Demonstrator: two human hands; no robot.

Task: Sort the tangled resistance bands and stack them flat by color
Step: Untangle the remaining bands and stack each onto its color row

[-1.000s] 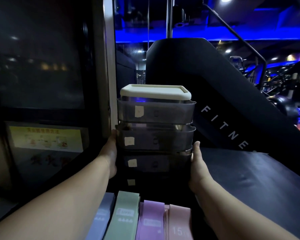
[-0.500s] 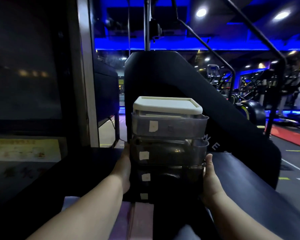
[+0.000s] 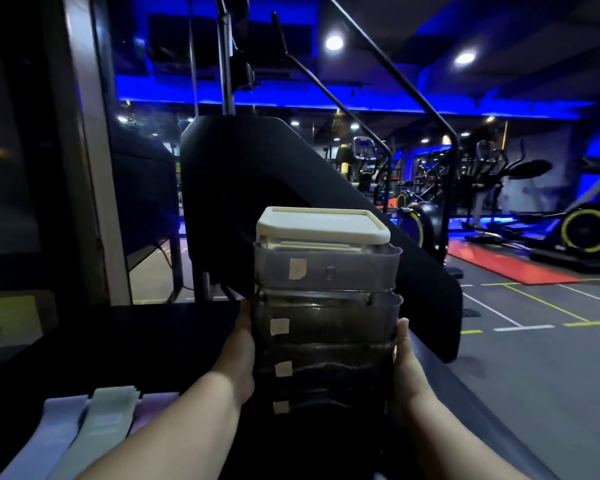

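Observation:
A stack of several translucent grey containers (image 3: 326, 306) with a white lid (image 3: 321, 225) stands upright in the centre, each tier bearing a small white label. My left hand (image 3: 241, 348) holds its left side and my right hand (image 3: 404, 358) holds its right side; the fingers reach behind the stack and are hidden. Flat resistance bands lie side by side at the lower left: a pale blue band (image 3: 54, 434), a green band (image 3: 101, 424) and a purple band (image 3: 153, 407), partly covered by my left forearm.
The bands lie on a dark padded surface (image 3: 136, 341). A large black machine shroud (image 3: 257, 168) rises just behind the stack. A window frame (image 3: 87, 168) stands at the left. Gym floor (image 3: 534, 341) and exercise bikes (image 3: 589, 230) lie to the right.
The stack, held between both hands, has shifted right relative to the bands, which now sit at the lower left. The view has swung right and shows more of the gym floor.

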